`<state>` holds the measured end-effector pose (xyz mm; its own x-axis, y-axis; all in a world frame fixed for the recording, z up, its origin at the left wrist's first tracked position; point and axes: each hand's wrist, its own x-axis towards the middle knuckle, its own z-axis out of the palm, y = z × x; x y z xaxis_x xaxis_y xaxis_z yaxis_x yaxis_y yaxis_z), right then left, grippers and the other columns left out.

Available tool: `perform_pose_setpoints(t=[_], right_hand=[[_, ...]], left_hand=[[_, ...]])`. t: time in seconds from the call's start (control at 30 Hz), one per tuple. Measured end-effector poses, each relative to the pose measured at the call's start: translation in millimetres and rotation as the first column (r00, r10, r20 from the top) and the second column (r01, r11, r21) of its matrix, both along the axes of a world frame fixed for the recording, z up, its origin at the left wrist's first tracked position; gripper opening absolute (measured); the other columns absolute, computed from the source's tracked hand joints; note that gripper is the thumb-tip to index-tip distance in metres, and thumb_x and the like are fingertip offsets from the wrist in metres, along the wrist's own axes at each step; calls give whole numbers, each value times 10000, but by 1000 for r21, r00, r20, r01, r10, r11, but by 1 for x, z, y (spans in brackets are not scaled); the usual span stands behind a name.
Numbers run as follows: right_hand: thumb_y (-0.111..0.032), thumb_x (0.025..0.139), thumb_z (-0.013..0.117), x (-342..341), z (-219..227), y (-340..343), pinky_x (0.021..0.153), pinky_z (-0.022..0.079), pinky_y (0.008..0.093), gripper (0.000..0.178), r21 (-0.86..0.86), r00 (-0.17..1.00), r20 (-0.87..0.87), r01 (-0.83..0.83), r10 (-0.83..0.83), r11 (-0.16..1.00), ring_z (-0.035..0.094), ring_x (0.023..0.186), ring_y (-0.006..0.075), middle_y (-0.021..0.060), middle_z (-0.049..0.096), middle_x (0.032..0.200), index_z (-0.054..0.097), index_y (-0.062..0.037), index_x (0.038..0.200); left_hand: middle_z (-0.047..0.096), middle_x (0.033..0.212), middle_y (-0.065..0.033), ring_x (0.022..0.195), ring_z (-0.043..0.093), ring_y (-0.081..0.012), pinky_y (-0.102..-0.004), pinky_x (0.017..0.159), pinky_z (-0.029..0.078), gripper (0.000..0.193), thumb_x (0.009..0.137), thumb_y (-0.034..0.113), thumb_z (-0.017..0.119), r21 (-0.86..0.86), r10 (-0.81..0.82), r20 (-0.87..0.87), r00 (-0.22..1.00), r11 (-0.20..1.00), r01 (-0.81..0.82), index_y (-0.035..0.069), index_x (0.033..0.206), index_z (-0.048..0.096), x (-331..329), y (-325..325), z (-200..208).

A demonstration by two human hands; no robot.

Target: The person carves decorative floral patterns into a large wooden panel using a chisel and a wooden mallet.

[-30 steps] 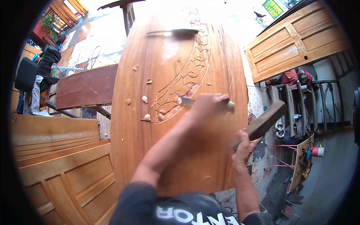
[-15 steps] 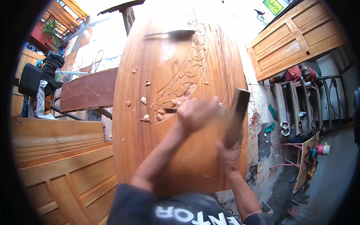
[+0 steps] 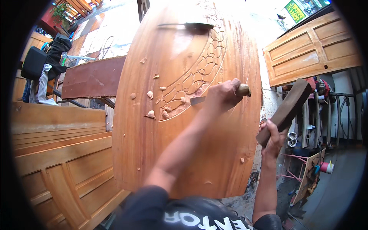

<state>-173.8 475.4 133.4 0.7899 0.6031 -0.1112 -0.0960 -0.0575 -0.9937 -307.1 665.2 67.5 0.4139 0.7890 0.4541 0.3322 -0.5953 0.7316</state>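
Observation:
My left hand [image 3: 223, 96] is wrapped round the handle of a wood chisel [image 3: 198, 100], whose flat blade points left at the carving. The butt of its wooden handle sticks out on the right of my fist. Under it lies a large wooden door panel [image 3: 153, 153] with a carved band of leaves and petals [image 3: 205, 71] curving up and away. My right hand [image 3: 274, 140] grips a dark rectangular wood block [image 3: 288, 109] near its lower end, raised beyond the panel's right edge and apart from the chisel. Wood chips [image 3: 150, 114] lie on the panel left of the carving.
A second dark-bladed tool [image 3: 195, 26] lies farther up the panel. At left are a brown board [image 3: 94, 78] and panelled doors [image 3: 82, 172]. Another panelled door [image 3: 312, 48] leans at far right, above a metal rack. A pink-legged stand [image 3: 306, 176] stands at lower right.
My right hand has swung the wood block up and right, away from the chisel. My left hand and the chisel have shifted right and slightly farther up the panel.

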Motion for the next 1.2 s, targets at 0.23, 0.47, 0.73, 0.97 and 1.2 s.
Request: perform_pose_setpoints(t=[0.23,0.47,0.73,0.97,1.2], right_hand=[[-27,836,726,24,-43,27,1057,535,359,876,-374,803,303,-395,513,839,650,1199,236,147,634,1372,374,-39,1638],[-45,859,718,33,-60,38,791,609,309,904,-337,725,476,-372,497,865,704,928,185,166,652,1369,317,-56,1670],[-36,841,720,30,-51,57,708,584,288,886,-240,878,255,-348,404,907,667,801,132,144,673,1253,357,-80,1648],[-27,825,733,26,-39,69,669,581,300,953,-150,958,70,-264,276,953,655,746,150,127,720,1173,310,-85,1677],[-27,828,705,16,-29,69,1086,506,354,955,-365,832,180,-439,525,821,638,1229,244,160,656,1407,315,-104,1696]], left_hand=[[684,697,-99,625,722,-302,-427,543,568,227,919,297,802,79,71,61,996,994,-76,138,879,644,-3,6,-2],[696,740,-125,655,724,-333,-468,564,565,269,944,335,776,38,81,-8,997,996,-80,115,874,638,8,8,-15],[710,776,-134,714,741,-347,-489,597,577,250,947,327,765,28,100,-38,994,995,-99,115,918,636,11,14,-22],[732,880,-139,807,746,-366,-483,690,597,160,942,223,743,-62,103,-109,989,992,-110,106,992,646,2,15,-20],[737,853,-138,791,745,-375,-479,697,604,213,921,277,760,-57,154,-87,984,986,-159,108,980,643,0,17,-12]])
